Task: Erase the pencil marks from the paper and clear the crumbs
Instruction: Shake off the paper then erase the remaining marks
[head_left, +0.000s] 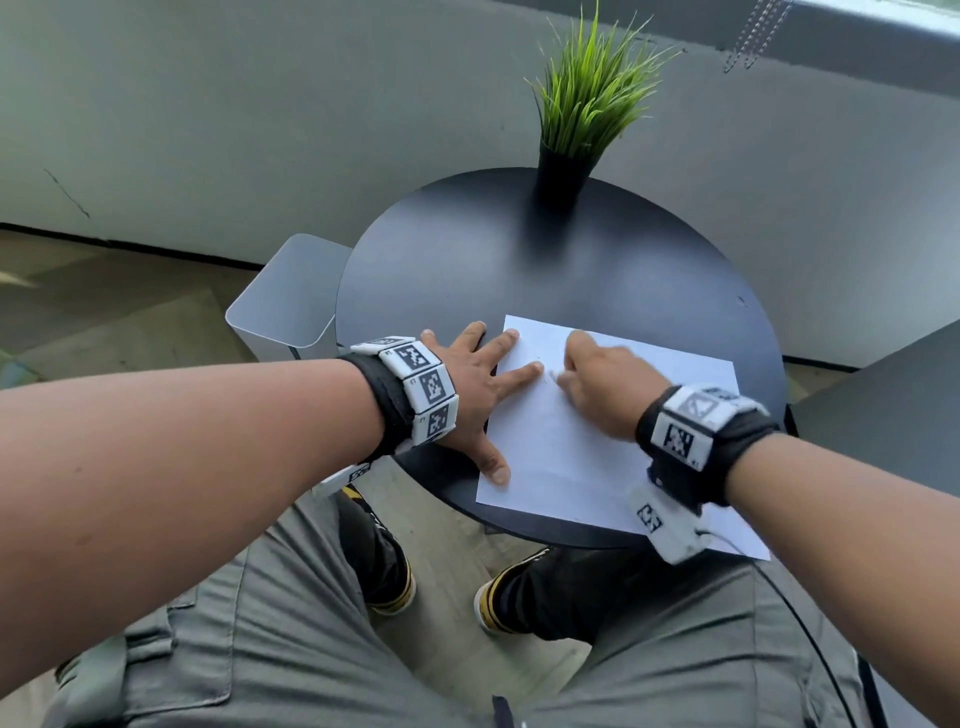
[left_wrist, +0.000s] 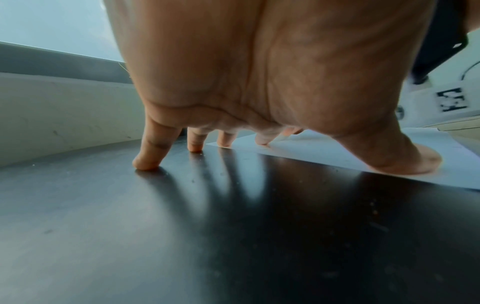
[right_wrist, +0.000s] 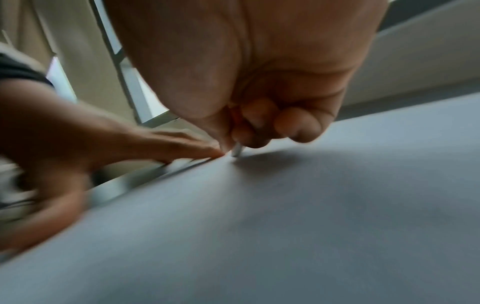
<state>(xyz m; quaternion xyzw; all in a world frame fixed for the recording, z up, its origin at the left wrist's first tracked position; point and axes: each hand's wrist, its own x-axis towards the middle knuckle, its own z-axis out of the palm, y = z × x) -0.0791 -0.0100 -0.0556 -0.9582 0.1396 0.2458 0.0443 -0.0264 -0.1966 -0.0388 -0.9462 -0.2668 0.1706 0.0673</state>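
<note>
I have the left hand (head_left: 470, 400) spread flat, fingers straight, pressing the paper (head_left: 582, 447) down at its nine o'clock edge; thumb and two fingers sit on the sheet, the outer two on the bare black surface (left_wrist: 182, 226). My right grip (head_left: 605, 387) is curled tight around a small pale eraser (right_wrist: 237, 151), only its tip showing below the fingertips, touching the sheet just beside the left index finger.

The paper lies on the near half of the round surface (head_left: 467, 249), its five o'clock corner hanging past the rim under my right wrist. It is thin, light and limp, so I judge it will slide or crease under rubbing unless pinned close to the stroke, as it is now. The eraser looks like a short stub, best pinched low near its tip.

Any pencil marks are faint here, around ten o'clock on the sheet; crumbs I cannot make out. A pale bin (head_left: 283, 301) stands beside the surface at nine o'clock.
</note>
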